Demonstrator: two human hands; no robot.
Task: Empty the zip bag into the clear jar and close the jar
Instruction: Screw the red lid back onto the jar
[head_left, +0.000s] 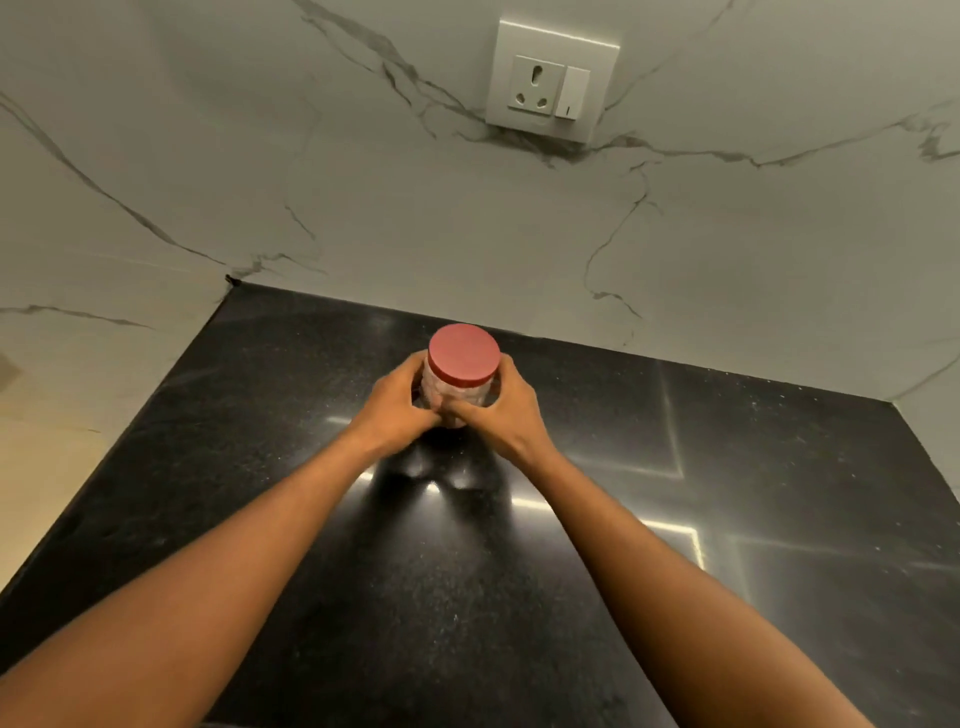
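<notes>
A clear jar (456, 394) stands upright on the black countertop (727, 493), near its back edge. A red lid (464, 355) sits on top of the jar. My left hand (400, 402) wraps the jar's left side and my right hand (498, 408) wraps its right side, the fingers meeting in front of it. The jar looks filled with something pale, but my fingers hide most of its body. No zip bag is in view.
A marble wall rises right behind the jar, with a white socket and switch plate (553, 80) high on it. The countertop's left edge (130, 431) runs diagonally, with a beige floor beyond it. Bright light streaks reflect on the stone.
</notes>
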